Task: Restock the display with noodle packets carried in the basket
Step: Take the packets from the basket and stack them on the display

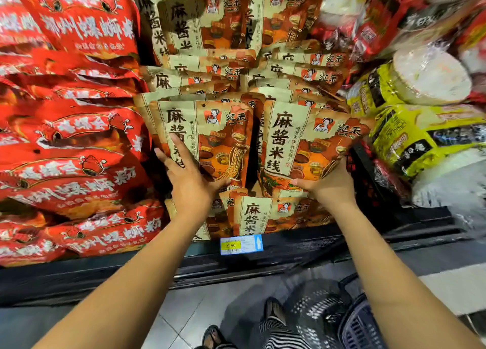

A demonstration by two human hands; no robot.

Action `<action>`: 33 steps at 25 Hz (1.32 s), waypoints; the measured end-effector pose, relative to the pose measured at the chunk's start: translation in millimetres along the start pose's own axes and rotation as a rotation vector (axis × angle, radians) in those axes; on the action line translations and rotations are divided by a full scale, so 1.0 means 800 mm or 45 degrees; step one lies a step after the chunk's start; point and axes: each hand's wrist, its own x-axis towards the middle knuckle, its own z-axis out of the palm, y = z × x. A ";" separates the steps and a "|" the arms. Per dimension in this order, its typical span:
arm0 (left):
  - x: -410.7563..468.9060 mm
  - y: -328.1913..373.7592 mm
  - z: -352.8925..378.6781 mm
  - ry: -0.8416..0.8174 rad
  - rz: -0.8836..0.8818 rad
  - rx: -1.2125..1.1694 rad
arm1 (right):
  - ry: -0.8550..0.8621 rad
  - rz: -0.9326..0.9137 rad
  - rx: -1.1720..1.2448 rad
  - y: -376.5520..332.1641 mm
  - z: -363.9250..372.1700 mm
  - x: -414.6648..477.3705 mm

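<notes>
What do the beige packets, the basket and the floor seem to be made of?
The packets look like matte plastic film printed as aged paper, maybe paper-laminated: soft creases, little glare. The basket seems moulded dark-blue plastic, with a slotted grid, though it is blurred. The floor looks like glazed grey tile: thin joint lines, faint sheen.
</notes>
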 end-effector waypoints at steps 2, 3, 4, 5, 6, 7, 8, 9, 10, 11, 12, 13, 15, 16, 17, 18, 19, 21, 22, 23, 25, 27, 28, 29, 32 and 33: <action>-0.002 0.003 0.005 0.007 -0.038 0.001 | -0.046 -0.028 0.135 0.005 0.006 0.005; 0.000 0.003 0.009 0.026 -0.040 -0.008 | -0.043 -0.054 0.175 0.008 0.010 0.006; 0.002 0.003 0.014 0.054 -0.032 -0.024 | -0.032 -0.085 0.207 0.011 0.015 0.010; 0.005 0.002 0.019 0.079 -0.029 -0.049 | -0.019 -0.130 0.246 0.012 0.019 0.014; 0.006 0.002 0.024 0.098 -0.037 -0.085 | -0.012 -0.166 0.277 0.014 0.022 0.019; 0.008 0.003 0.028 0.117 -0.050 -0.118 | -0.011 -0.191 0.292 0.013 0.023 0.024; 0.010 0.005 0.032 0.132 -0.058 -0.141 | -0.016 -0.193 0.304 0.010 0.023 0.027; 0.011 0.006 0.035 0.142 -0.060 -0.152 | -0.031 -0.196 0.323 0.009 0.023 0.030; 0.012 0.009 0.038 0.149 -0.058 -0.160 | -0.050 -0.209 0.361 0.007 0.023 0.031; 0.013 0.011 0.040 0.156 -0.062 -0.161 | -0.071 -0.232 0.404 0.006 0.023 0.031; 0.015 0.013 0.042 0.162 -0.072 -0.159 | -0.095 -0.265 0.443 0.007 0.025 0.030; 0.016 0.015 0.043 0.168 -0.083 -0.154 | -0.114 -0.295 0.471 0.007 0.027 0.028; 0.019 0.020 0.043 0.175 -0.109 -0.145 | -0.117 -0.309 0.506 0.008 0.032 0.028; 0.019 0.021 0.044 0.176 -0.127 -0.140 | -0.115 -0.311 0.528 0.008 0.034 0.031; 0.019 0.022 0.044 0.176 -0.142 -0.131 | -0.110 -0.310 0.542 0.006 0.035 0.035; 0.018 0.022 0.043 0.176 -0.145 -0.120 | -0.102 -0.316 0.550 0.005 0.035 0.038; 0.017 0.021 0.043 0.175 -0.135 -0.112 | -0.092 -0.314 0.539 0.002 0.034 0.040; 0.015 0.019 0.042 0.163 -0.109 -0.135 | -0.072 -0.298 0.529 0.000 0.033 0.041; 0.014 0.019 0.040 0.152 -0.106 -0.149 | -0.070 -0.292 0.537 -0.001 0.033 0.040; 0.012 0.022 0.038 0.141 -0.116 -0.151 | -0.073 -0.277 0.534 -0.002 0.032 0.039; 0.008 0.030 0.030 0.130 -0.144 -0.100 | -0.085 -0.240 0.514 -0.006 0.028 0.036; 0.003 0.039 0.020 0.172 -0.090 0.025 | -0.072 -0.181 0.494 -0.006 0.015 0.031; 0.003 0.044 0.015 0.223 -0.023 0.096 | -0.060 -0.178 0.518 -0.007 0.006 0.030; 0.005 0.049 0.008 0.270 0.047 0.159 | -0.050 -0.210 0.561 -0.006 -0.002 0.031; 0.022 0.073 -0.018 0.394 0.228 0.307 | -0.010 -0.345 0.736 -0.016 -0.031 0.032; 0.031 0.085 -0.029 0.436 0.283 0.356 | 0.021 -0.367 0.747 -0.026 -0.044 0.033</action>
